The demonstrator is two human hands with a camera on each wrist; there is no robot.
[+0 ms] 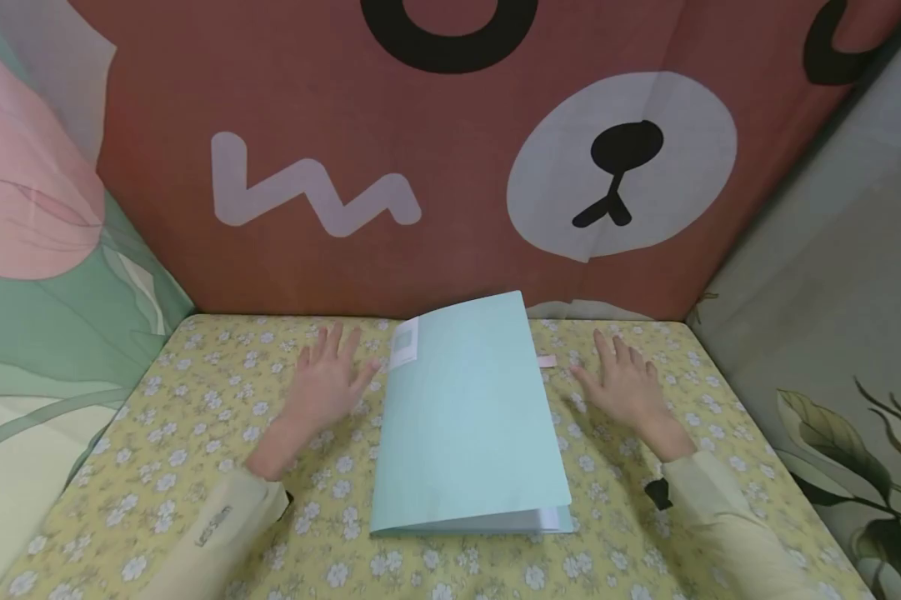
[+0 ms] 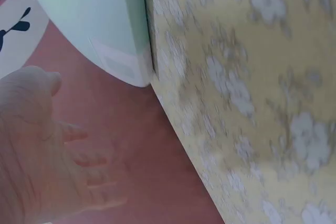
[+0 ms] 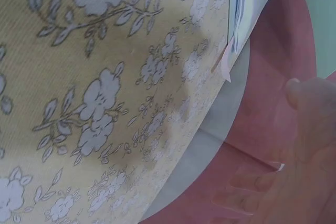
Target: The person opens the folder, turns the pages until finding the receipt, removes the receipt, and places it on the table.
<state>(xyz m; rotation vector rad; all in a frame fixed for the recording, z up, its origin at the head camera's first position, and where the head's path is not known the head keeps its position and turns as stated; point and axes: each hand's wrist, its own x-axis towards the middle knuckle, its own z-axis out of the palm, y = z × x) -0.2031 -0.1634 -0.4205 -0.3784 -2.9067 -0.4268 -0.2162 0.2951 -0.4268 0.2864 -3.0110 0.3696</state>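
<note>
Both arms are covered by long, pale cream-yellow sleeves. The left sleeve is marked with small dark lettering, too blurred to be read with certainty; the right sleeve is creased by soft folds. A small black piece is seen beside the right cuff. The left grip and right grip are bare.

A pale mint folder, lying on the flowered counter, its top near the middle of the far edge, spine at left, front cover slightly lifted at right, whitish sheets visible inside, pink tab sticking out.
</note>
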